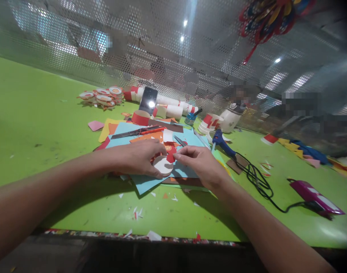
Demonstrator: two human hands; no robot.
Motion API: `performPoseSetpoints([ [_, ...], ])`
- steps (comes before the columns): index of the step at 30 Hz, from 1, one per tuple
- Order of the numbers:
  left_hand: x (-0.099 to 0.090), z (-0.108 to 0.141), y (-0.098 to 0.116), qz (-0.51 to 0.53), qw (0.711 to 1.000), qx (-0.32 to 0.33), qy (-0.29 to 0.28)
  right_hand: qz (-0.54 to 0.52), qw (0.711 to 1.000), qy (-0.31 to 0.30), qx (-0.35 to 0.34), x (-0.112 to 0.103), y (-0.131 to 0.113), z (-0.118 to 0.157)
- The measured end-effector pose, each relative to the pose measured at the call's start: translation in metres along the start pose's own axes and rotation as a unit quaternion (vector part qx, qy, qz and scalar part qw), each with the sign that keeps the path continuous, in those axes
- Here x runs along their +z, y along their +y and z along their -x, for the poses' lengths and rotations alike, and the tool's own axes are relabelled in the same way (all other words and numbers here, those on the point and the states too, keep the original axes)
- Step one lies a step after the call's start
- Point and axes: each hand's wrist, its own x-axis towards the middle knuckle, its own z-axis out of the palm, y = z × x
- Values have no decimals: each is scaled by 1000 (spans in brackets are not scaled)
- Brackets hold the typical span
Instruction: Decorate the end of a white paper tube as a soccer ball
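Note:
My left hand curls around the edge of a white round disc, gripping it between thumb and fingers. The disc is tilted above a pile of coloured paper. Facing it, my right hand is closed in a pinch, its fingertips on a small red paper piece at the disc's upper edge. Light blue sheets lie beneath both hands. Just beyond the fingers are a curled white paper strip, a pair of scissors with red handles and a pointed metal tool.
A blue glue gun lies to the right, its black cable running to a purple power strip. Behind the papers stand a phone, a blue jar and a red-and-white paper ring. Stacked paper discs sit back left.

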Motion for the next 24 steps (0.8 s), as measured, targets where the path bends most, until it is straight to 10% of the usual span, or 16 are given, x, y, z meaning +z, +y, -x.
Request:
performPoseSetpoints([
  [24,17,-4,10,82,986,-38,142,124,981,96,-118,5,2,1],
])
